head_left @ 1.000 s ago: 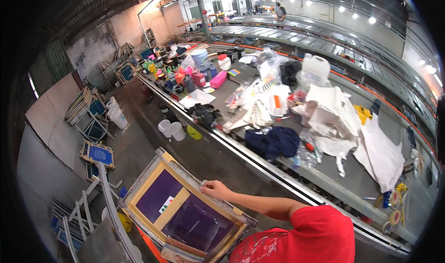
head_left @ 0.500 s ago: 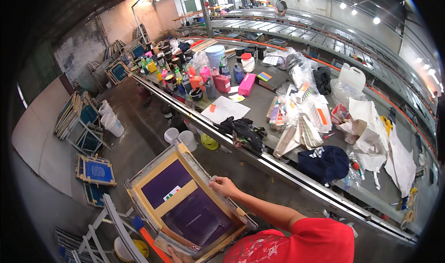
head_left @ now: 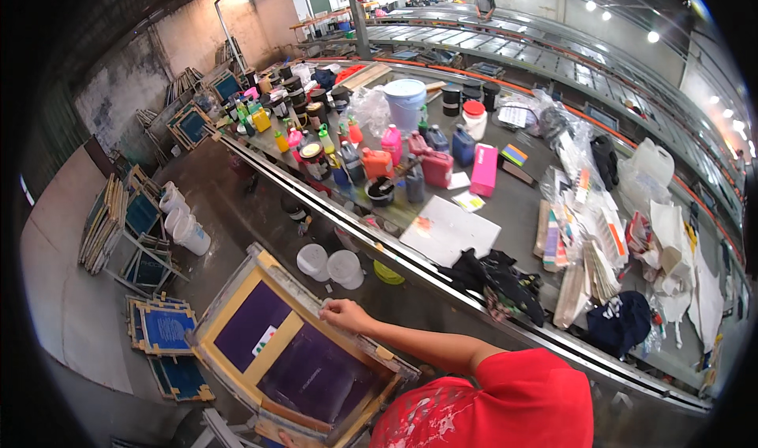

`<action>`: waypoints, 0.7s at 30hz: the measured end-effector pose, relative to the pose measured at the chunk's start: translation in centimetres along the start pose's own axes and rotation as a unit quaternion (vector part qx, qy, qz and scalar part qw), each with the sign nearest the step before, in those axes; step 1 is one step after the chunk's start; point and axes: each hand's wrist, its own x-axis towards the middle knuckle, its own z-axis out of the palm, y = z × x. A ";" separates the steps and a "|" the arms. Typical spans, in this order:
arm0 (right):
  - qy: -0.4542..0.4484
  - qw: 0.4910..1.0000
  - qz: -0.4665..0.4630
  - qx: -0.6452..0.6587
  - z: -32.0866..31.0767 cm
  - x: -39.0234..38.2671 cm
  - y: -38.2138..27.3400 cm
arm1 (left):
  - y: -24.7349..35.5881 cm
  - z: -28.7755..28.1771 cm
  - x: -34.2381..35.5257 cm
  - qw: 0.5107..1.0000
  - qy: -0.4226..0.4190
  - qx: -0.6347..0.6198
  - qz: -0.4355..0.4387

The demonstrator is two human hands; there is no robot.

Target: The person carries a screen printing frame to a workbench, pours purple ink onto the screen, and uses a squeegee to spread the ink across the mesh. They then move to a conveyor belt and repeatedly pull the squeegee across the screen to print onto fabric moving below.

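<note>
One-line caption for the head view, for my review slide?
Right hand grips the top edge of a purple-meshed printing screen frame beside a long cluttered worktable.

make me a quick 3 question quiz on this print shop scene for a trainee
1. True or false: the person's right hand rests on the upper edge of the wooden printing screen frame with purple mesh.
2. Which stands on the floor just beyond that frame? A) two white plastic buckets B) a blue broom C) a green chair
3. Fill in: the tall pink rectangular container stands on the long grey ____.

Key: 1 true; 2 A; 3 worktable. The hand's fingers lie on the frame's rim; whether they grip it cannot be told.
</note>
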 end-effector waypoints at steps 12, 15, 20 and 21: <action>-0.069 0.997 -0.004 -0.019 14.1 30.1 -2.9 | -6.8 -5.4 31.2 0.926 0.180 -0.252 -0.217; -0.068 0.996 0.048 0.020 16.9 36.4 -4.4 | -8.1 -7.7 38.9 0.921 0.176 -0.264 -0.226; -0.068 0.995 0.035 0.060 19.8 46.0 -3.5 | -10.0 -10.7 51.1 0.920 0.167 -0.271 -0.229; -0.052 0.995 0.049 0.069 20.3 47.7 -3.1 | -10.4 -11.3 53.2 0.920 0.162 -0.271 -0.232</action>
